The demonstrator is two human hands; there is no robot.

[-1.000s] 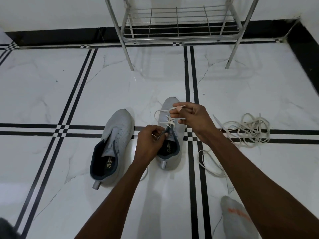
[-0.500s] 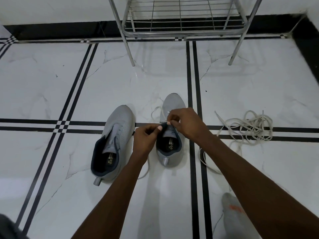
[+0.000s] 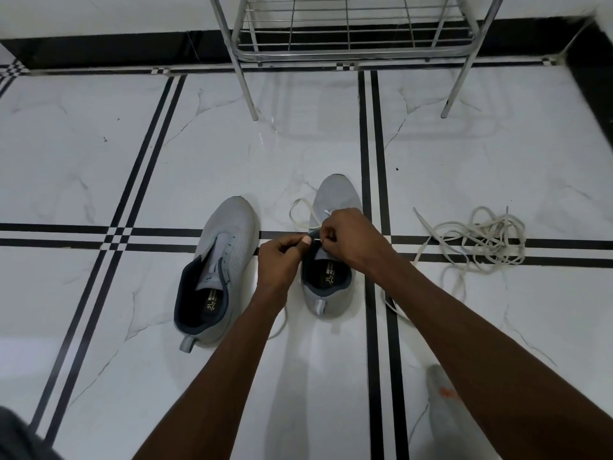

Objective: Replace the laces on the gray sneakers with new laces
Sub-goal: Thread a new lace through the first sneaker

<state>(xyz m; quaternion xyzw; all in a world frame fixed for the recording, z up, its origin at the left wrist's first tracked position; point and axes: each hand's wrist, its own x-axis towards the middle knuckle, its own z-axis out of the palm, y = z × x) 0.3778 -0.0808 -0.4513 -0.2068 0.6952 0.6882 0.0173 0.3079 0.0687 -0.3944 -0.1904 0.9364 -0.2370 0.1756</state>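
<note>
Two gray sneakers stand on the white tiled floor, toes pointing away. The left sneaker (image 3: 221, 260) has no lace in it. Over the tongue of the right sneaker (image 3: 331, 287) both my hands meet. My left hand (image 3: 282, 257) pinches the top edge of the shoe's opening. My right hand (image 3: 351, 237) pinches a white lace (image 3: 300, 214) at an upper eyelet. A loop of that lace lies on the floor left of the shoe's toe. My fingers hide the eyelets.
A tangled pile of off-white laces (image 3: 477, 240) lies on the floor to the right. A metal shoe rack (image 3: 348, 38) stands at the back against the wall. My socked foot (image 3: 442, 396) shows at the lower right.
My right hand has come down from holding the lace end up in the air to the shoe's tongue, beside my left hand. The lace loop has dropped to the floor.
</note>
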